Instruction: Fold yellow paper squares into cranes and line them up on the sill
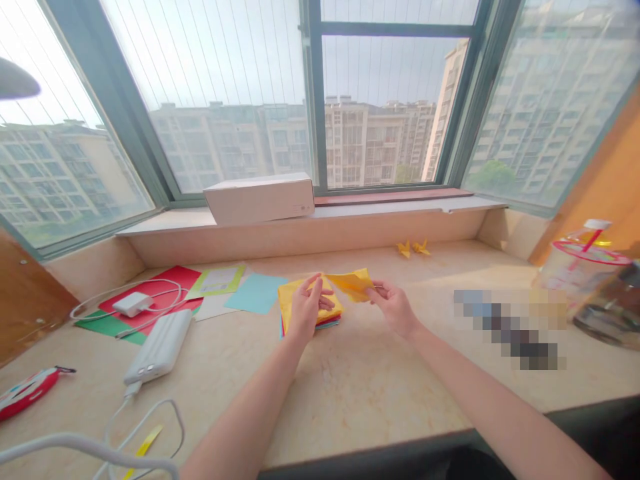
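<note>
Head view. Hands apart above the middle of the worktop [350, 393], between its back and near edges. Right hand [397, 309]: thumb and fingers pinched on the right end of a folded yellow sheet [351, 284], raised clear of the surface. Left hand [306, 310]: fingers parted and loosely bent, over a stack of paper [288, 298], just beside the sheet's left tip; cannot tell whether a fingertip touches it. Stack topped with yellow, other colours showing below. Two yellow paper birds [413, 249] stand near the back edge, right of centre. Toward the left edge: blue paper [257, 294], red paper [173, 283], white charger [133, 304], white power bank [159, 347]. Drink cup [575, 270] by the right edge.
</note>
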Demonstrator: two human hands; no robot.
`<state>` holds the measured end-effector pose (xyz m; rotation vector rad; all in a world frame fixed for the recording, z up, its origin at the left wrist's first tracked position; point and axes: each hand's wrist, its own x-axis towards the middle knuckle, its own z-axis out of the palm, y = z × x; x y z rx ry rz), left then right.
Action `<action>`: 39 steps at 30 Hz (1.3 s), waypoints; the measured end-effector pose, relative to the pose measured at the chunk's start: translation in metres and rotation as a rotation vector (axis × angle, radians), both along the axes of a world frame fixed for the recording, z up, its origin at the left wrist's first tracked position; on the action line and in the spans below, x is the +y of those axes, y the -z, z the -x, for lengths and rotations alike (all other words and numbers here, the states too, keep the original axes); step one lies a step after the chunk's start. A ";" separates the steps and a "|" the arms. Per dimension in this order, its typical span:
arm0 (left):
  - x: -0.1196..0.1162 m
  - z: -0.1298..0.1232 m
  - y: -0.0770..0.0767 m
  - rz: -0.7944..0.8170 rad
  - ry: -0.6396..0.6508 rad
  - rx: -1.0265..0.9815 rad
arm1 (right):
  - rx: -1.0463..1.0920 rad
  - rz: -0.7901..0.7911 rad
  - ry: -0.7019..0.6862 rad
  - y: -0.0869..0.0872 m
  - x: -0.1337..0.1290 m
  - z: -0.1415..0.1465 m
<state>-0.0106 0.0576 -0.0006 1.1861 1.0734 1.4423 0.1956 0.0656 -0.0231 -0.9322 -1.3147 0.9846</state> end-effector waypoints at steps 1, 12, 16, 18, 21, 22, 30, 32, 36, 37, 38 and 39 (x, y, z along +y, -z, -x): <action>-0.001 -0.003 -0.001 0.020 -0.009 -0.010 | -0.003 -0.035 0.079 0.000 -0.001 0.001; -0.019 -0.030 0.010 -0.027 0.208 -0.216 | -0.705 -0.693 -0.010 -0.001 -0.015 0.020; -0.018 -0.027 0.012 0.003 0.229 -0.246 | -0.777 -0.702 -0.033 -0.004 -0.016 0.017; -0.018 -0.028 0.014 0.018 0.230 -0.257 | -0.711 -0.667 0.000 -0.003 -0.013 0.013; -0.017 -0.029 0.018 0.043 0.253 -0.276 | -0.566 -0.603 0.083 -0.002 -0.007 0.007; -0.017 -0.029 0.019 0.053 0.262 -0.266 | -0.530 -0.578 0.090 -0.002 -0.006 0.005; -0.023 -0.033 0.018 0.086 0.322 -0.161 | -0.475 -0.401 0.049 -0.007 -0.011 0.005; -0.027 -0.037 0.014 0.053 0.348 -0.157 | -0.475 -0.408 0.097 -0.009 -0.013 0.006; -0.033 -0.041 0.008 0.025 0.350 -0.244 | -0.467 -0.445 0.119 -0.012 -0.015 0.005; -0.034 -0.041 0.008 0.027 0.348 -0.274 | -0.463 -0.453 0.118 -0.013 -0.015 0.004; -0.034 -0.041 0.007 0.030 0.349 -0.296 | -0.457 -0.458 0.118 -0.013 -0.015 0.004; -0.034 -0.041 0.007 0.033 0.352 -0.308 | -0.450 -0.461 0.119 -0.013 -0.015 0.004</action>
